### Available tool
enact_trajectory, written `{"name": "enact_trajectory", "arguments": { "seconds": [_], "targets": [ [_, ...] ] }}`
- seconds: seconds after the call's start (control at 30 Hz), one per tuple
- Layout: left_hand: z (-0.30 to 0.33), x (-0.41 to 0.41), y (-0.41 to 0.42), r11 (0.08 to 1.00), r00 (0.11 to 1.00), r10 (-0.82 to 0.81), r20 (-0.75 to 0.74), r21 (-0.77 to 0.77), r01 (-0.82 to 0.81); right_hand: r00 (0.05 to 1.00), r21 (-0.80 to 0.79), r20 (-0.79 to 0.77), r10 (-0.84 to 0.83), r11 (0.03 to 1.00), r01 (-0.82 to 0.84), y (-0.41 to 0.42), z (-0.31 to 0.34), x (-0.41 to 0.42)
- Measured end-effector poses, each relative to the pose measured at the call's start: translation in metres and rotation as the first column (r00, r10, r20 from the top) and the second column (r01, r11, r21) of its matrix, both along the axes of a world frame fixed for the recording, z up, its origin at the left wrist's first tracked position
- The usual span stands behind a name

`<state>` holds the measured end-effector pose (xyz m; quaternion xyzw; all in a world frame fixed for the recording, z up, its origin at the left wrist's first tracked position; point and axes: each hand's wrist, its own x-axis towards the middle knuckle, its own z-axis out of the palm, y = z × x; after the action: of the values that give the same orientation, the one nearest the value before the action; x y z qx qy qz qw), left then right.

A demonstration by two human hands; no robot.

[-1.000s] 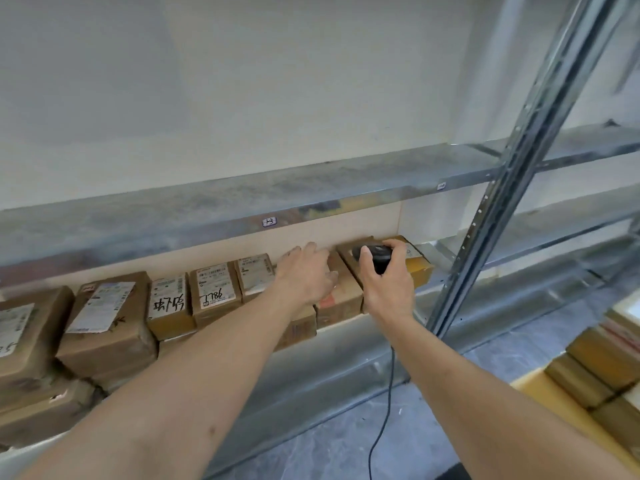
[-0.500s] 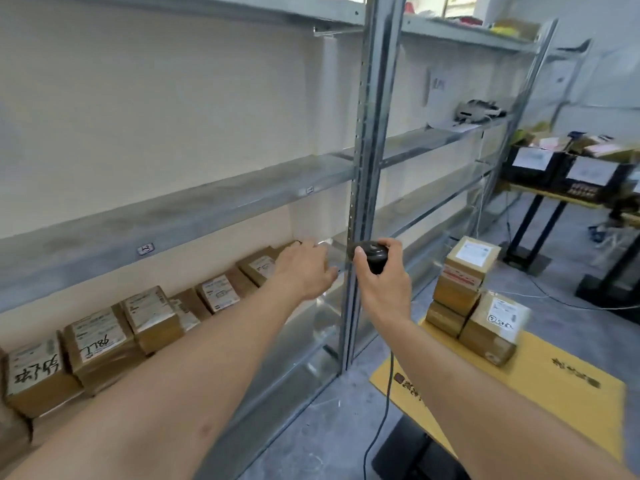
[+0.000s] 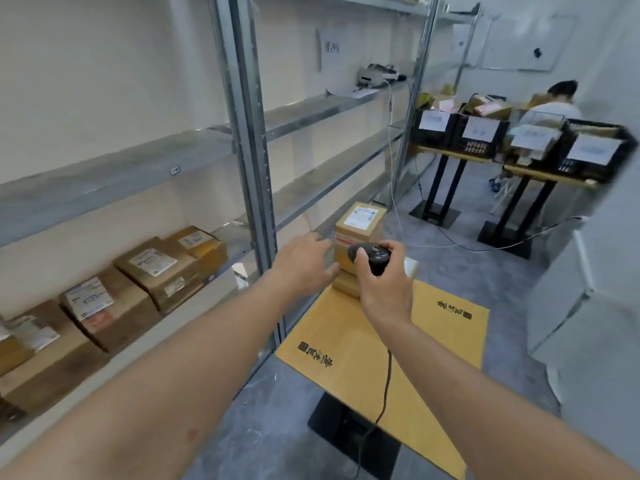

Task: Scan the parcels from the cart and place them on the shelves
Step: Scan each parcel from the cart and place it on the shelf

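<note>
The right hand [image 3: 382, 282] is curled round a black scanner [image 3: 370, 255], thumb lying on its top, and holds it in front of the stack of parcels [image 3: 360, 233] on the cart [image 3: 446, 327]. The scanner's black cord [image 3: 385, 393] hangs from under the wrist, crosses the cart top and drops toward the cart's dark base [image 3: 346, 431]. The left hand [image 3: 304, 263] is just beside it, fingers loosely spread and holding nothing, its fingertips at or very close to the left face of the parcel stack; whether they touch it cannot be told.

The stack stands at the far left corner of the yellow cart top, close to the edge nearest the shelves, with a white label on the top box. The rest of the cart top toward the person is bare apart from printed marks.

To the left, a metal upright [image 3: 249, 161] of the shelf unit stands just beside the cart's left edge. Behind it, on the low shelf [image 3: 239, 247], a row of shelved boxes [image 3: 159, 268] runs leftward; the stretch of that shelf between the last box and the upright is free. The shelf above [image 3: 104, 181] shows bare metal along its length.

Grey floor [image 3: 467, 268] lies open to the right of the cart and beyond it. Farther off, black crates [image 3: 478, 133] sit on two tables, with a seated person [image 3: 554, 105] behind them.
</note>
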<state>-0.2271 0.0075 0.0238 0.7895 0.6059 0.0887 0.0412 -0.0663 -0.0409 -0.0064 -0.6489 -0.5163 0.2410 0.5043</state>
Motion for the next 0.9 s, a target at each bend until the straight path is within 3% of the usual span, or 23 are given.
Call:
{"name": "enact_trajectory", "arguments": {
  "seconds": [0.37, 0.9],
  "targets": [
    [-0.054, 0.118, 0.065, 0.979, 0.987, -0.157, 0.018, -0.125, 0.158, 0.976, -0.145, 0.001, -0.217, 0.966, 0.215, 0.035, -0.046, 0.103],
    [-0.170, 0.200, 0.225, 0.905, 0.952, -0.304, 0.027, -0.305, 0.298, 0.896, -0.366, 0.009, -0.444, 0.832, 0.416, 0.170, -0.127, 0.158]
  ]
}}
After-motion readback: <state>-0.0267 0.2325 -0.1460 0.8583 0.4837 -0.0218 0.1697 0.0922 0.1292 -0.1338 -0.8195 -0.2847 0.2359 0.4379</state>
